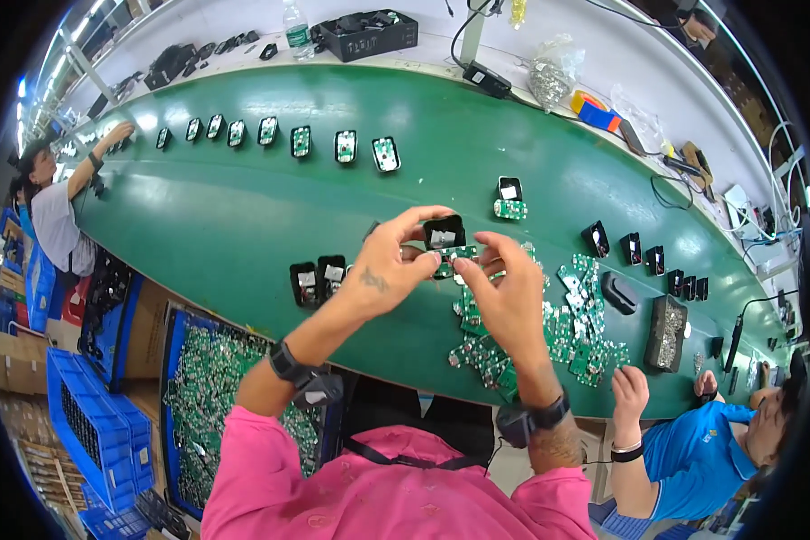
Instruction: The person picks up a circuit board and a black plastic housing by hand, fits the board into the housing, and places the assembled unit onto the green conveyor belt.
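Note:
Over the near side of the green table, my left hand (389, 263) is closed around a small black plastic housing (445, 230) with a pale grey piece inside. A green circuit board (459, 253) lies across the housing's near end, and my left thumb touches it. My right hand (508, 292) pinches the board between thumb and fingers. Below my right hand spreads a pile of loose circuit boards (562, 322). Two more black housings (306, 284) stand beside my left wrist. Farther right, another housing (510, 188) has a board leaning at its near end.
Black housings fitted with boards (301, 141) form a row along the far left. More housings (596, 238) line the right side, near a grey box of small parts (666, 333). A blue crate (175, 405) full of boards is below the table edge. Co-workers sit at both ends.

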The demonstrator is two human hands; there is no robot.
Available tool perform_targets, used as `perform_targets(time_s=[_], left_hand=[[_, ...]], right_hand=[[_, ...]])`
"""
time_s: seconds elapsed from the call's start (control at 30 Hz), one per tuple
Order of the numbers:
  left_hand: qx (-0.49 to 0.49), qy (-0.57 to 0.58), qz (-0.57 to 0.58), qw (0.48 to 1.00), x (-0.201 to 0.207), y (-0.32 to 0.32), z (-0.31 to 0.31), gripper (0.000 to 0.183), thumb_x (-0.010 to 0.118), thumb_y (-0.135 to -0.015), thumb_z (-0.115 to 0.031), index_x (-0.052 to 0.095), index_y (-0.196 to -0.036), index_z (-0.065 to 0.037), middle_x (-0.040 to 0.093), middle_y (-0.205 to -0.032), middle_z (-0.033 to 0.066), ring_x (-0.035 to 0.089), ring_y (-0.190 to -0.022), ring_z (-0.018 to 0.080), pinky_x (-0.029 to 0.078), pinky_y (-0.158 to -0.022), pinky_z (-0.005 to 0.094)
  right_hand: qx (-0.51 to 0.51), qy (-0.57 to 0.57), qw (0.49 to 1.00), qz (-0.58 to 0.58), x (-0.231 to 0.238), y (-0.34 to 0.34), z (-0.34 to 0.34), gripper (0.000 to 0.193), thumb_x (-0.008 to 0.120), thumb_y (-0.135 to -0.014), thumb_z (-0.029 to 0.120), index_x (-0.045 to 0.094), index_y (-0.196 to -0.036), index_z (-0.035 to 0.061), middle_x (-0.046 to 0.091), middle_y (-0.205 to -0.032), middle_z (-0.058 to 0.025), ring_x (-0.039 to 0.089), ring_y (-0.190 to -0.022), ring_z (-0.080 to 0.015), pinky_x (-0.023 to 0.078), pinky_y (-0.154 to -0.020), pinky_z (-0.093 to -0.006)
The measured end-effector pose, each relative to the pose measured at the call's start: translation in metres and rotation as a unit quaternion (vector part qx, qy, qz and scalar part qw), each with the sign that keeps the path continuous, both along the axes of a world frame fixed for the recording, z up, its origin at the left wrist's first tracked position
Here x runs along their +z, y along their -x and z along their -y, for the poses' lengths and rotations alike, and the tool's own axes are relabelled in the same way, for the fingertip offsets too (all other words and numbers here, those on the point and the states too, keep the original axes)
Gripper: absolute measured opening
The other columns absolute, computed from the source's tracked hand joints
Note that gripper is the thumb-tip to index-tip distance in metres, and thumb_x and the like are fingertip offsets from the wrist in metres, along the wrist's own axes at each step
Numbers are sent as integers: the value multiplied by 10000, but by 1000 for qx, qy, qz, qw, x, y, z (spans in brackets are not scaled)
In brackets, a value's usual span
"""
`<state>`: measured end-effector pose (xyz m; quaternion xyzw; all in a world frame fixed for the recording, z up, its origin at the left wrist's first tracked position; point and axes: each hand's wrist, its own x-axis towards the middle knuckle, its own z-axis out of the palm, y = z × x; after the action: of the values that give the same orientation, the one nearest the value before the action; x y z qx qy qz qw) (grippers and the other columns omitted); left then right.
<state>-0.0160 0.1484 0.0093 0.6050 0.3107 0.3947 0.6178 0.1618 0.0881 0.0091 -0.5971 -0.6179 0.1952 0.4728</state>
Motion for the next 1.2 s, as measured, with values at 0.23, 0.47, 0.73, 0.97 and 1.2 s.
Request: perform_targets(time_s=[0.23,0.47,0.73,0.97,1.2], left_hand=[[68,40,0,997,-9,-7,87,544,610,-858,49,502,-1389,8,638,-1156,98,647,-981,123,559,-836,276],[97,25,-27,995,2,-21,135,559,632,-862,31,500,-1405,3,617,-1244,98,630,-1055,133,550,-856,270],[131,-90,-70,985,22,-25,153,587,642,-831,44,510,-1401,9,610,-1243,104,641,-1085,162,573,-858,283],[116,-85,-73,987,30,-26,156,607,657,-794,58,535,-1386,0,618,-1240,116,647,-1064,160,583,-823,279],[138,-233,-163,949,34,-30,157,633,681,-747,62,574,-1363,-37,656,-1187,142,681,-957,168,601,-766,280]], right_hand=[[101,93,979,-151,13,4,80,188,653,-912,13,705,-1091,-9,655,-826,-41,592,-631,-70,470,-548,-206],[119,20,989,-87,12,-1,121,66,650,-918,18,670,-959,-30,660,-804,-75,611,-599,-117,480,-535,-240],[44,-51,993,97,32,-8,139,61,662,-875,0,603,-886,12,587,-738,-111,555,-550,-249,397,-494,-350],[106,-31,988,111,46,-22,136,92,679,-842,-7,599,-883,13,579,-718,-116,549,-545,-265,401,-492,-356],[127,-17,970,207,55,-27,138,112,676,-819,-26,602,-891,18,586,-748,-122,592,-626,-317,439,-536,-403]])
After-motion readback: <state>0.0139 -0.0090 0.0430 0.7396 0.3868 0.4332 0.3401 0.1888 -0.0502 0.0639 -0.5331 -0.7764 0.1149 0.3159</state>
